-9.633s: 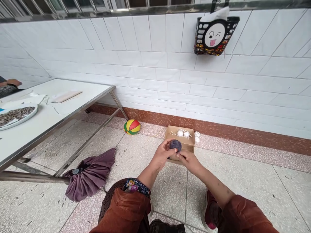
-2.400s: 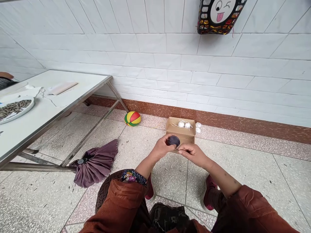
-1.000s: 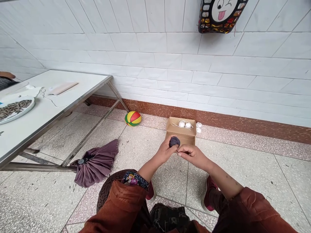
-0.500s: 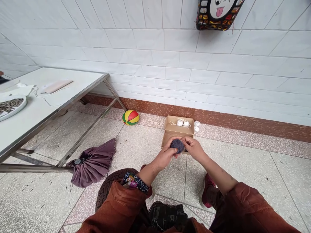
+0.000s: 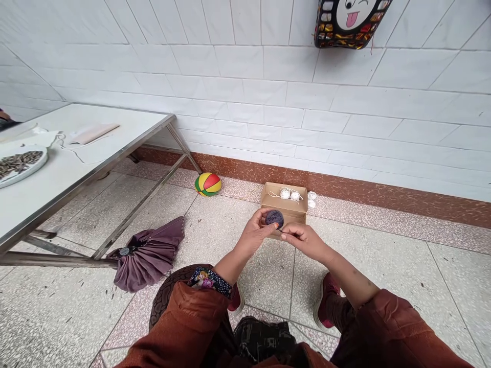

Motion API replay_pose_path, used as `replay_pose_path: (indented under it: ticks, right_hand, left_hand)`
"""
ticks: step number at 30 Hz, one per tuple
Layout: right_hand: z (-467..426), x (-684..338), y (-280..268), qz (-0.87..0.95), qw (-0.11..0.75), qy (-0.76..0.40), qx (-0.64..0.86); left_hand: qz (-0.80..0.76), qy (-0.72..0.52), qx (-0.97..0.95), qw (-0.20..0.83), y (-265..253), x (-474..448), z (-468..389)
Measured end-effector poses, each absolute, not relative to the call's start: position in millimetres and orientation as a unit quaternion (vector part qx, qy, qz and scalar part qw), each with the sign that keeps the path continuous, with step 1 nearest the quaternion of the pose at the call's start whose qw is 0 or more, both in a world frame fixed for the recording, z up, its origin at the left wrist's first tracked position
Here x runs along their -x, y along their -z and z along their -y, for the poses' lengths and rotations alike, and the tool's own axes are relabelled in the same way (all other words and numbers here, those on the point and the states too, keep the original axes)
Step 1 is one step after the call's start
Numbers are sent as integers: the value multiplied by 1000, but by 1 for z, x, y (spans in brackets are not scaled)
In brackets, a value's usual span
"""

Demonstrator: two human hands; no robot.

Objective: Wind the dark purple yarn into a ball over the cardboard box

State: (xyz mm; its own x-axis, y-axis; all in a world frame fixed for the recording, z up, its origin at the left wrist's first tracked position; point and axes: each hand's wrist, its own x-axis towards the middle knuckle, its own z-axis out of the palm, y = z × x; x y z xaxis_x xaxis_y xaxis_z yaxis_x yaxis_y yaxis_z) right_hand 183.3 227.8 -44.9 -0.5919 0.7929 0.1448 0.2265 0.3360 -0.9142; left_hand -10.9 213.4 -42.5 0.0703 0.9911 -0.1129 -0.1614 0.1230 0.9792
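Note:
A dark grey-purple ball of yarn (image 5: pixel 274 219) rests in my left hand (image 5: pixel 254 231), whose fingers and thumb close around it. Just to its right, my right hand (image 5: pixel 306 240) pinches a strand of the same yarn that runs from the ball. Both hands are above the front of an open cardboard box (image 5: pixel 284 205) on the floor and hide part of it. Two small white yarn balls (image 5: pixel 290 194) with loose ends lie toward the back of that box.
A multicoloured ball (image 5: pixel 208 184) sits by the wall. Left of me are a folded purple umbrella (image 5: pixel 149 255) and a white table (image 5: pixel 126 120) bearing a plate (image 5: pixel 40 162) of dark bits. White round things (image 5: pixel 312 199) lie beside the box. A black basket (image 5: pixel 345 38) hangs on the wall.
My right hand has moved off the yarn ball, down and slightly right, drawing a strand. The left hand has turned the ball and shifted it slightly left and up.

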Motion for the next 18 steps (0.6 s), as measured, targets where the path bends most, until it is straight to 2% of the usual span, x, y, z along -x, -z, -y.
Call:
replay_pose_path:
  ticks: [4, 8, 12, 18]
  right_hand:
    - [-233, -188, 33, 659, 356, -555, 362]
    - [-246, -187, 44, 641, 386, -522, 410]
    - [-249, -184, 64, 680, 353, -459, 450]
    - [-232, -184, 59, 772, 281, -436, 366]
  left_hand:
    - [-505, -428, -526, 534, 47, 8, -210]
    - [-378, -399, -562, 618, 44, 2, -204]
    - [-328, -459, -490, 665, 44, 0, -208]
    - [-449, -495, -450, 593, 50, 6, -218]
